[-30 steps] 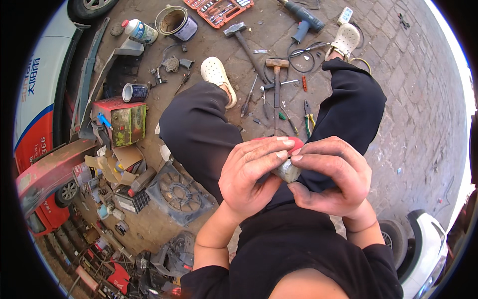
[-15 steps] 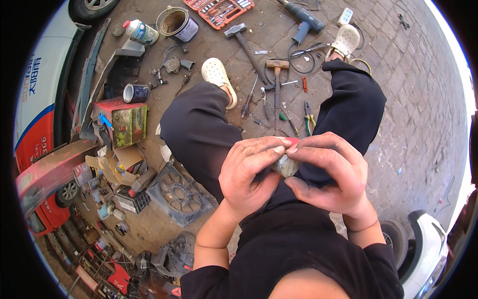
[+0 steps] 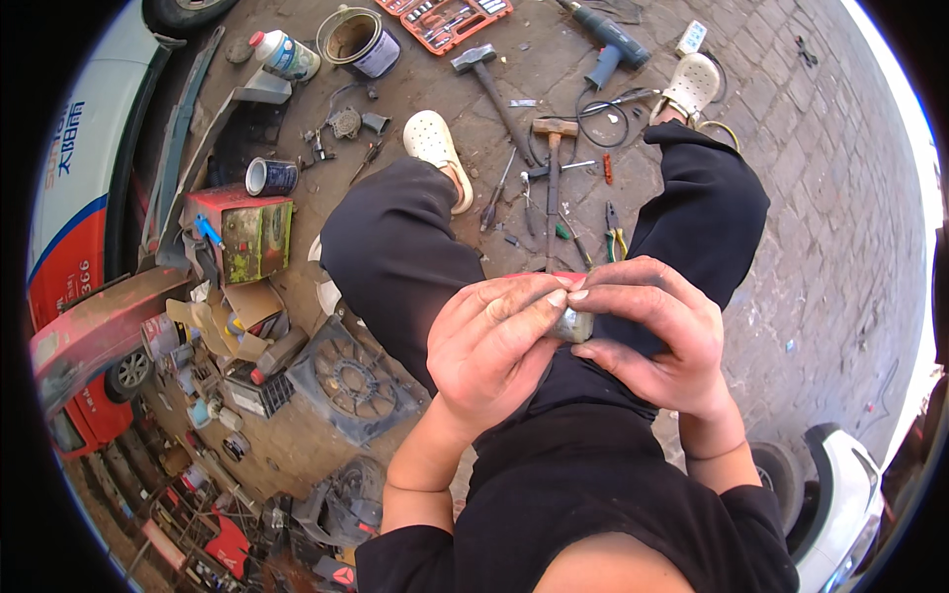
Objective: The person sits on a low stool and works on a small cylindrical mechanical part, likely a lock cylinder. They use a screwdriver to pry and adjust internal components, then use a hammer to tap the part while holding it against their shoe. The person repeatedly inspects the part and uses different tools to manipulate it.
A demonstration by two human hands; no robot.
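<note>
Above my lap, both hands meet around a small rounded object point(image 3: 570, 328), greyish and shiny with a red part at its far side. Fingers cover most of it, so its kind does not show. My left hand point(image 3: 494, 346) is closed on its left side, with thumb below and fingertips on top. From the right, my right hand point(image 3: 657, 331) grips it between bent fingers and thumb. The fingertips of both hands touch over the top.
Ahead on the paving lie a hammer point(image 3: 491, 104), a wooden-headed mallet point(image 3: 554, 188), pliers point(image 3: 615, 235) and a heat gun point(image 3: 608, 49). An open paint can point(image 3: 368, 57) stands at the far left. Left of my leg are a red box point(image 3: 240, 242) and a black fan shroud point(image 3: 346, 381).
The held object has tilted slightly between my fingers, and my right thumb sits a little higher, closer to its lower edge. Both hands keep their hold.
</note>
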